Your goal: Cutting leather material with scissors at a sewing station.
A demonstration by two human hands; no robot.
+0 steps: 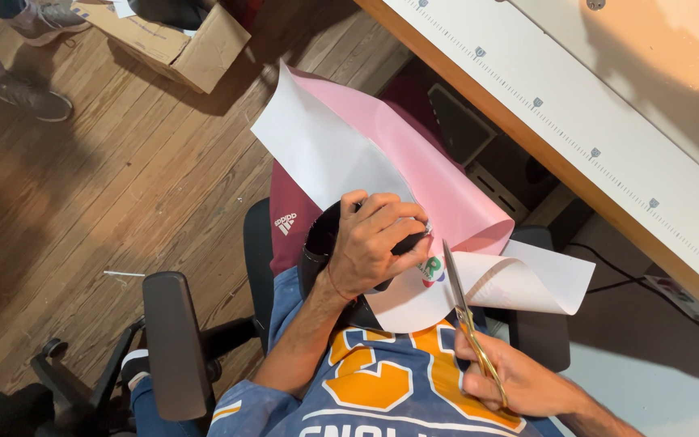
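Observation:
My left hand (374,243) grips a round black object (321,243) together with a curling sheet (414,162) that is pink on one side and white on the other; the sheet lies over my lap. A small coloured sticker (430,269) shows on the white side near my fingers. My right hand (519,376) holds gold-handled scissors (467,316), the blades open and pointing up at the sheet's white edge beside the sticker. I am seated, wearing a blue shirt with orange print.
A white worktable (608,121) with a wooden edge and ruler marks runs along the upper right. A black chair armrest (175,344) stands at my left. A cardboard box (171,40) and another person's shoes (34,93) are on the wooden floor at upper left.

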